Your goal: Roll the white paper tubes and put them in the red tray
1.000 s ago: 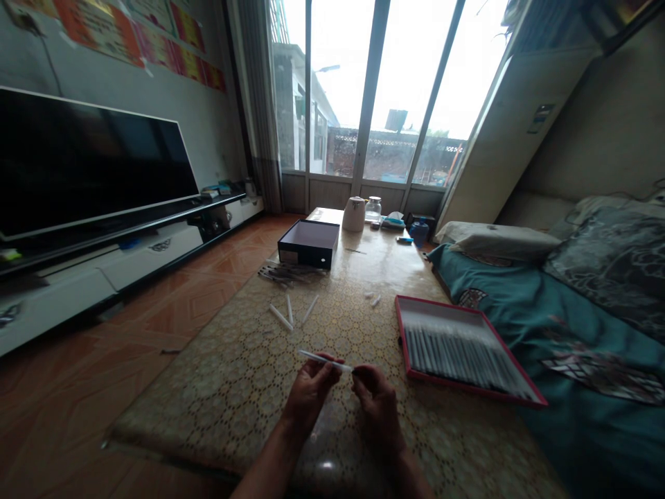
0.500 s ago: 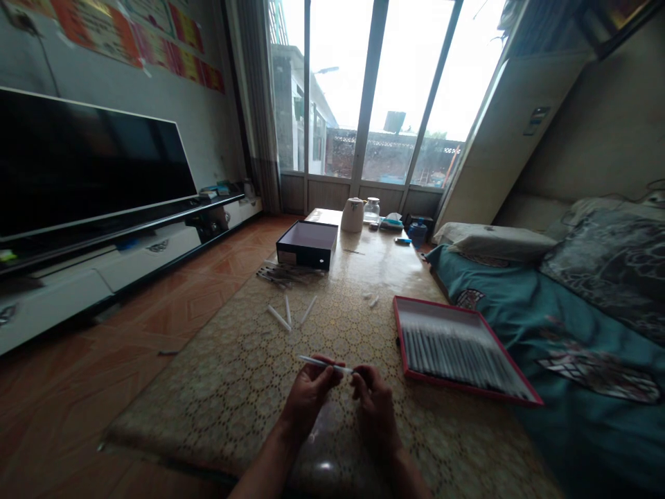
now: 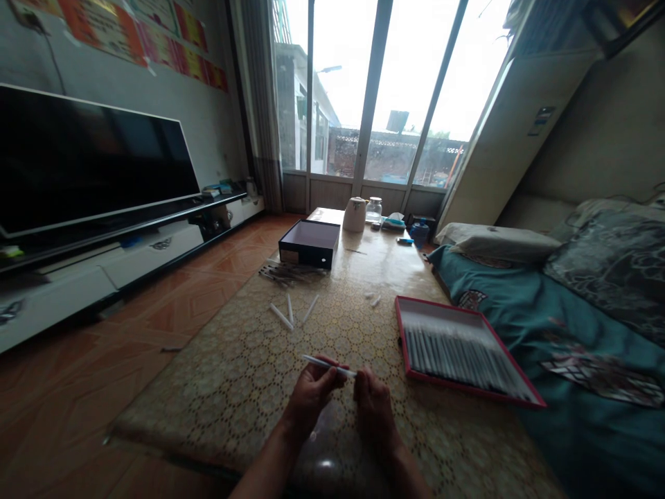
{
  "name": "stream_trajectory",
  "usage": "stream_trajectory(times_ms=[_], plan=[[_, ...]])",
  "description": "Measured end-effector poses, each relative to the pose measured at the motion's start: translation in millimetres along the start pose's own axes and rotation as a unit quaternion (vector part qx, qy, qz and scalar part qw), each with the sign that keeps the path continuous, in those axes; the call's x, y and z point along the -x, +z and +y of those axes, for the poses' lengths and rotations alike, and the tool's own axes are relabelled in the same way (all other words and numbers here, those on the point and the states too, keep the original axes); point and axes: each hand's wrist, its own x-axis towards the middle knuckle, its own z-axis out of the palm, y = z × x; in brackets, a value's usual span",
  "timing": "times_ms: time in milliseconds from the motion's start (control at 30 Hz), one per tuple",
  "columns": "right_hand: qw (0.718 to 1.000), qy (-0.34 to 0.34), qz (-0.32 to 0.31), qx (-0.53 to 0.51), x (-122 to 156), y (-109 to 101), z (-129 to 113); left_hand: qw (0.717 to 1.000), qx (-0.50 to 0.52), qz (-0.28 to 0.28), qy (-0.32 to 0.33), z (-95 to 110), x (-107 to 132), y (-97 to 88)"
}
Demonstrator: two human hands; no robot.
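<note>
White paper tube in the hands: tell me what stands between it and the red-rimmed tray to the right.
Nothing visible blocks that path. Only the patterned table cover lies between the white paper tube and the red-rimmed tray. The right hand grips the tube's near end, just below the path.

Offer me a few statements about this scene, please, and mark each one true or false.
The left hand grips a slim white tube: true.
The right hand is far from the tube: false; it reaches the tube's end.
The red-rimmed tray is empty: false; it holds rows of white tubes.
The open black box stands farther from the hands than the tray: true.
</note>
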Motion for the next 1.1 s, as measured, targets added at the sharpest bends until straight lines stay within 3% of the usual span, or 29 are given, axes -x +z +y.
stream_trajectory(times_ms=[167, 400, 967, 1100], plan=[[0.998, 0.027, -0.031, -0.046, -1.1, -2.7, -6.2, 1.0, 0.015, 0.023, 0.003, -0.9, -2.8, -1.7], [1.0, 0.015, -0.02, -0.011, -0.6, 0.4, -0.6, 1.0, -0.006, 0.003, 0.005, -0.8, -1.8, -1.3], [0.999, 0.015, -0.021, -0.03, -1.0, -2.9, -7.4, 1.0, 0.001, 0.03, 0.009, -2.3, -2.9, -2.0], [1.0, 0.003, -0.01, -0.016, -1.6, -1.5, -5.0, 1.0, 0.0, 0.01, 0.013, -2.7, -2.9, -2.2]])
